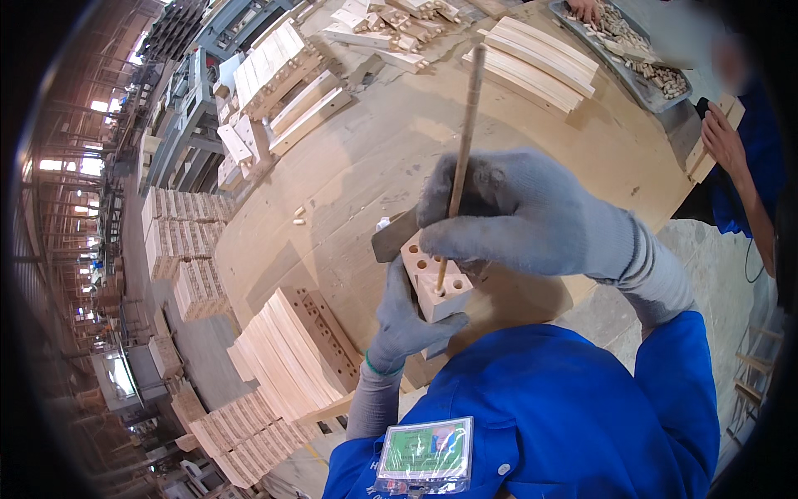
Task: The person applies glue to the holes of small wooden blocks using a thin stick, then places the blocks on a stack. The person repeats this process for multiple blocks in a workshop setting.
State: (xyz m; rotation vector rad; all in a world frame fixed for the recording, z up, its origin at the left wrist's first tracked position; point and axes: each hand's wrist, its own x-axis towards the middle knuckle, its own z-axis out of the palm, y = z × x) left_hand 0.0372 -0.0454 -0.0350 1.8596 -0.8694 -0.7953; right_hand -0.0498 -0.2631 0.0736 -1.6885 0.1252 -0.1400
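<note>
Several pale wooden pieces with round holes drilled in their end faces stand bunched together in front of me. My left hand is closed around them from the left and near sides, in a grey glove. Above them, my gloved right hand grips a long thin wooden stick between thumb and fingers. The stick stands nearly upright, its lower tip at one of the holes; how deep it goes I cannot tell. A flat brown piece juts out just beyond the left hand, partly hidden.
A stack of drilled wooden rails stands at the table's near left. More rails and a metal tray of dowels lie at the far right. Loose dowels sit on the tabletop. At right, a co-worker's hand holds a wooden piece.
</note>
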